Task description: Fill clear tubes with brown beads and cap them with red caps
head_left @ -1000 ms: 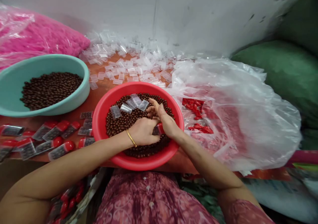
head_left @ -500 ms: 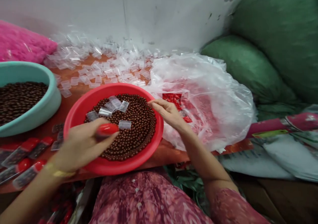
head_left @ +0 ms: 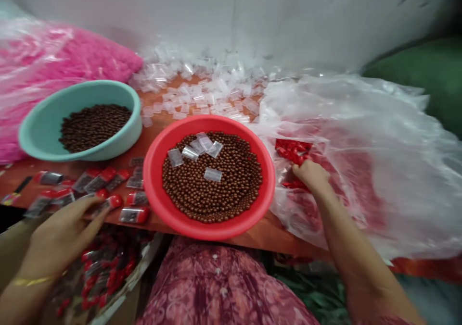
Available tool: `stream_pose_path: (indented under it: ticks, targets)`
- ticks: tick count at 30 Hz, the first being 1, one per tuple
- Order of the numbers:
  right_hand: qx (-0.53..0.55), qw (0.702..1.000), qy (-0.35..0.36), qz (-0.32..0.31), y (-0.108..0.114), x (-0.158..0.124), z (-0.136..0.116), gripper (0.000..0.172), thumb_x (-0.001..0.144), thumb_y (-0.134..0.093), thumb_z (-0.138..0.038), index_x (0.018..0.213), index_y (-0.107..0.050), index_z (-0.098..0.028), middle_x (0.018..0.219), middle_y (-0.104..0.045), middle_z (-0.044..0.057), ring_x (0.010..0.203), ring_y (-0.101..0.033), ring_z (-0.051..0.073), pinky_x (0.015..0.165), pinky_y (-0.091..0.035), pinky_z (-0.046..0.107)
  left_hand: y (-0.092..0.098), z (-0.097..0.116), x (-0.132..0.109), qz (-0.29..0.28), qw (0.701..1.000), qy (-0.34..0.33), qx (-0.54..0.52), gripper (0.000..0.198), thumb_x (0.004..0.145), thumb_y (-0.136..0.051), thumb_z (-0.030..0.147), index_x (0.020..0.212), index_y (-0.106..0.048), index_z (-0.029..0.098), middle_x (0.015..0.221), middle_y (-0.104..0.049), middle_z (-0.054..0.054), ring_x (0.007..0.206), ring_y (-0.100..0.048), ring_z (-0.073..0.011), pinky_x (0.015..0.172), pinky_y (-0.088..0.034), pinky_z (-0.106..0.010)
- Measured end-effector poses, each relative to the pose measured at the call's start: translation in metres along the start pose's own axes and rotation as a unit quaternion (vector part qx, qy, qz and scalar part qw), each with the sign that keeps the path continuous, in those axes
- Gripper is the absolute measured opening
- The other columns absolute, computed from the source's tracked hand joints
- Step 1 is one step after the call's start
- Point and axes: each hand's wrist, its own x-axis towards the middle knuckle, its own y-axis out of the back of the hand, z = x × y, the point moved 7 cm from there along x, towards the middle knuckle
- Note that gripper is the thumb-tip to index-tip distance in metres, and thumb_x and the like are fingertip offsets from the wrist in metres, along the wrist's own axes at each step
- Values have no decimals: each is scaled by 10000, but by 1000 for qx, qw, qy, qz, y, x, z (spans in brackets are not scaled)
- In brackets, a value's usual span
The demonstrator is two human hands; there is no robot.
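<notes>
At the lower left, my left hand (head_left: 59,236) has its thumb and fingers closed around a small clear container with a red cap (head_left: 114,201), among several similar red-capped containers (head_left: 134,215) filled with dark beads. My right hand (head_left: 313,177) reaches into the torn opening of a clear plastic bag (head_left: 346,99) and touches small red caps (head_left: 294,150); its fingertips are hidden there. Between the hands stands a red basin (head_left: 210,233) of brown beads (head_left: 212,202). Several clear empty containers (head_left: 212,174) lie on the beads.
A teal basin (head_left: 137,123) with dark beads stands at the left, before a bag of pink material (head_left: 90,56). Loose clear containers (head_left: 202,94) cover the table's back by the wall. Below the table edge, a box (head_left: 135,272) holds many red-capped pieces.
My left hand has moved left and down from over the red basin to the row of containers, carrying the red-capped one. My right hand has left the basin's rim for the bag. The view has shifted left.
</notes>
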Motion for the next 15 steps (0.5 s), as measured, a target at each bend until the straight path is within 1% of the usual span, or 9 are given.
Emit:
stream_pose_path:
  ticks: [1, 2, 3, 4, 7, 9, 12, 14, 15]
  targets:
    - [1, 1000, 9, 2, 0, -1, -2, 503, 799, -447, -348, 1139, -596, -8, 1072, -620, 296, 991, -617, 377, 754, -477, 453, 4, 11, 7, 31, 999, -13, 39, 217, 880, -377, 422, 987, -548, 339, 804, -655, 81, 761, -596, -163, 716, -477, -305]
    - [2, 1000, 15, 4, -1, -1, -3, 488, 791, -456, -347, 1121, -610, -22, 1065, -626, 288, 977, -623, 375, 740, -481, 447, 6, 28, 16, 50, 995, -56, 70, 213, 879, -402, 388, 972, -558, 277, 877, -659, 22, 811, -600, -174, 750, -475, -309]
    - [1, 1000, 17, 5, -1, -2, -2, 473, 786, -461, -351, 1097, -626, -35, 1055, -633, 280, 966, -626, 374, 728, -483, 442, 4, 50, 27, 49, 989, -105, 95, 222, 889, -397, 345, 968, -570, 231, 912, -654, -27, 850, -596, -183, 772, -471, -309]
    - [3, 1000, 20, 8, -2, -3, -1, 454, 786, -462, -353, 1071, -642, -49, 1040, -642, 271, 955, -630, 368, 719, -485, 433, -1, 74, 39, 40, 980, -164, 109, 228, 895, -381, 296, 943, -583, 202, 882, -646, -51, 827, -594, -179, 753, -468, -299]
    - [26, 999, 41, 15, -5, -5, 2, 404, 798, -464, -358, 1040, -659, -99, 999, -673, 217, 933, -642, 324, 712, -479, 381, -35, 138, 70, -52, 940, -299, 156, 226, 884, -369, 172, 903, -594, 169, 867, -623, -78, 813, -586, -192, 697, -464, -300]
    - [42, 997, 58, 19, -6, -6, 3, 418, 802, -470, -360, 1104, -625, -116, 1024, -675, 186, 944, -640, 295, 712, -466, 345, -63, 168, 85, -109, 912, -357, 173, 171, 863, -434, 184, 929, -588, 150, 900, -614, -98, 820, -588, -209, 675, -462, -308]
    - [34, 995, 91, 11, -9, -9, 1, 474, 807, -472, -427, 1137, -594, -109, 1041, -668, 180, 935, -634, 287, 684, -444, 321, -97, 191, 102, -155, 889, -391, 179, 188, 828, -520, 212, 975, -579, 112, 930, -611, -129, 843, -599, -234, 677, -457, -319]
    - [22, 992, 125, 0, -9, -11, -2, 470, 815, -464, -457, 1103, -608, -115, 1009, -673, 170, 905, -634, 280, 665, -435, 310, -110, 195, 111, -169, 888, -387, 182, 168, 835, -476, 148, 944, -592, 94, 894, -617, -135, 826, -607, -231, 669, -448, -314]
    - [19, 990, 141, 1, -8, -12, -3, 441, 829, -452, -429, 1106, -606, -122, 1003, -674, 160, 902, -633, 269, 666, -433, 302, -113, 196, 114, -172, 889, -381, 184, 181, 839, -440, 111, 921, -600, 89, 868, -618, -135, 813, -610, -226, 661, -443, -310]
